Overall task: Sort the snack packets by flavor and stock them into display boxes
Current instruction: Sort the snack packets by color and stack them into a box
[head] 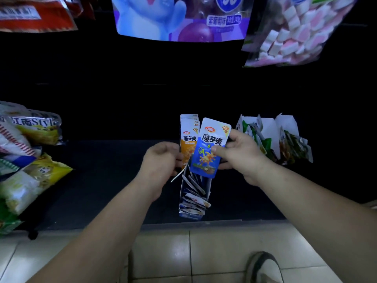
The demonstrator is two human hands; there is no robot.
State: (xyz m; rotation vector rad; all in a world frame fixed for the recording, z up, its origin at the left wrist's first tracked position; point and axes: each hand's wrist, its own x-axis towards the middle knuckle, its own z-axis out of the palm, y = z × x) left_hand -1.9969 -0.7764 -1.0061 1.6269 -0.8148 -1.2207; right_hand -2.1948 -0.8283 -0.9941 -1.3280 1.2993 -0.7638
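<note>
right hand [242, 154]: pinches blue packet [210, 148]
left hand [161, 160]: grips orange packets [188, 139]
blue box [191, 215]: slot your packet in upright

A display box [190, 215] is sitting on the shelf [102, 180], packets [195, 193] lying in it; more boxes [269, 131] are standing behind-right; snack bags [30, 176] are piling left.

Forearms [114, 221] bare behind the left hand [161, 160] and right hand [242, 158]; below the right one, a dark grey shoe [263, 268] with pale edging.
</note>
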